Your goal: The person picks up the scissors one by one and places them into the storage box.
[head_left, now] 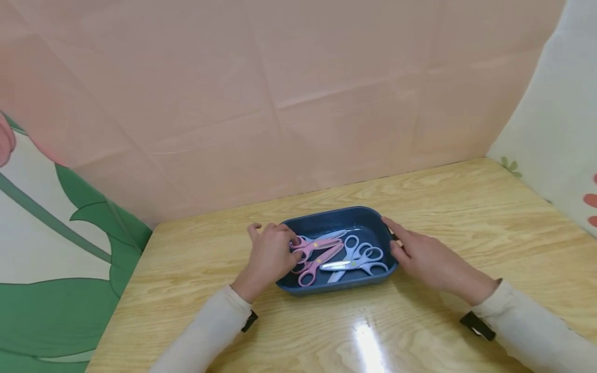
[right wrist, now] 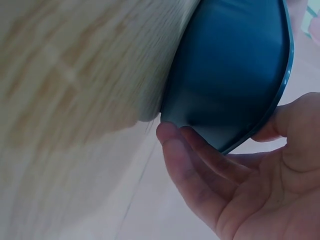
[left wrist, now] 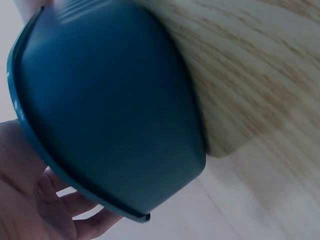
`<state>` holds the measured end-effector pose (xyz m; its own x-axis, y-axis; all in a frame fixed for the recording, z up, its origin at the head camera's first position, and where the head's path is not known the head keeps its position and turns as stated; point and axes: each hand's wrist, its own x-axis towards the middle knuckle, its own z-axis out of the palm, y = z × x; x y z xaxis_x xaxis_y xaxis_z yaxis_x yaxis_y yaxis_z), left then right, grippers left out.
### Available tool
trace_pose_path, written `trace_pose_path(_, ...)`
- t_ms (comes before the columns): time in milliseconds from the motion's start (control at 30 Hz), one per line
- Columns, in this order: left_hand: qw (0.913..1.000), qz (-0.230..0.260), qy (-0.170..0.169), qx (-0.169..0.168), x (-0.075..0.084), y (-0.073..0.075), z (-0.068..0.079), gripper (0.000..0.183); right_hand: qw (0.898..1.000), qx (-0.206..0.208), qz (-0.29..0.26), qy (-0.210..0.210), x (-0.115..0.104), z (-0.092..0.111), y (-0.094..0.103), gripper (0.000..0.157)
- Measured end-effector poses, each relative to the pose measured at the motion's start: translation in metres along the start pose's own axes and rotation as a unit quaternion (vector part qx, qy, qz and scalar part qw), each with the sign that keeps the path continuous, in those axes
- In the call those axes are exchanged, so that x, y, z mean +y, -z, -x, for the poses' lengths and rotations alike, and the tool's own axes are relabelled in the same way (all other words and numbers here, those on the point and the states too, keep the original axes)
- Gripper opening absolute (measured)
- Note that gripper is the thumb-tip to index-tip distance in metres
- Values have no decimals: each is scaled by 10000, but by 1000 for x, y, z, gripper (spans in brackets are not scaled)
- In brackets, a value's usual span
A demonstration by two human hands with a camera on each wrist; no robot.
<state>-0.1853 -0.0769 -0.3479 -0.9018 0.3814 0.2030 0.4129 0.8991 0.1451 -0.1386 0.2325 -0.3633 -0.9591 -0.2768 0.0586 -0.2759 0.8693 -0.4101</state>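
A dark blue tray (head_left: 326, 290) sits on the table with several scissors in it. Two pink scissors (head_left: 322, 259) lie at its left side, and light blue scissors (head_left: 356, 264) overlap at the right. My left hand (head_left: 270, 254) reaches over the left end, thumb and fingers at the handles of the upper pink scissors, seeming to pinch them. In the left wrist view the tray's rim hides its fingertips. At the right end my right hand (head_left: 426, 259) grips the tray; the right wrist view shows fingers (right wrist: 182, 165) against the outer wall (right wrist: 220, 75) and the thumb behind the rim.
The wood-grain table (head_left: 210, 321) extends around the tray. A pink sheet (head_left: 280, 103) hangs behind it, a green leaf-patterned panel (head_left: 56, 311) stands at left, and a white printed panel (head_left: 559, 129) at right.
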Motion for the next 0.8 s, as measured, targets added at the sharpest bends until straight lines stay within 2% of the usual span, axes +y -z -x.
trace_pose_path(267,9994,-171,-291,85,2,-10,-3,15,9984,-164,-538,17,4,-4,2,57)
trace_pose_path(500,9991,-250,-337,8,3,-12,-6,15,9900,-494,-1319,-29,6,-8,6,57)
trace_pose_path(800,9989,-359,-295,-73,4,-17,-10,14,9601,-910,-2636,-181,9,-12,7,57)
